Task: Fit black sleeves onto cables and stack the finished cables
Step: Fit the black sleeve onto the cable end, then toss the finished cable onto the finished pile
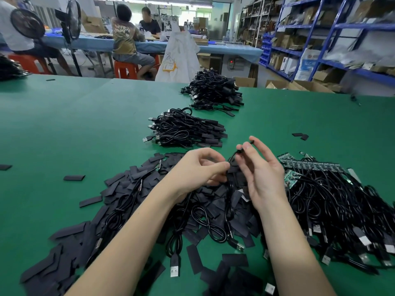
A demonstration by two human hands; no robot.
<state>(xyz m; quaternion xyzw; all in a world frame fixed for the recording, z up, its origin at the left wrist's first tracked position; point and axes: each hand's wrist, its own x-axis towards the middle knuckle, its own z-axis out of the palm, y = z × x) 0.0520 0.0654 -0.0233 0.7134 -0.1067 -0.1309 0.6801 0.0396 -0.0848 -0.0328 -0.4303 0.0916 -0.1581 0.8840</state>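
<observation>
Two bare hands meet just below frame centre, above a green table. Left hand: fingers curled, thumb and forefinger pinching a black sleeve at its lower end. Right hand: palm turned inward, fingers loosely extended, thumb and forefinger holding the upper stretch of a thin black cable that emerges from the sleeve; the cable's remaining length hangs down between the wrists into the heap beneath. Whether the sleeve is fully seated on the cable cannot be told.

Directly under the hands, spreading toward 7 o'clock, lies a loose pile of flat black sleeves, with several coiled USB cables lying on it. At 4 o'clock sits a tangled heap of unsleeved cables, green circuit boards showing at its upper edge. At 12 o'clock stands a stack of finished cables; a second, farther stack lies beyond it near the table's far edge. Stray sleeves dot the table at 9 and 2 o'clock.

Background: seated workers at a blue bench at 11 o'clock, blue shelving at 1 o'clock.
</observation>
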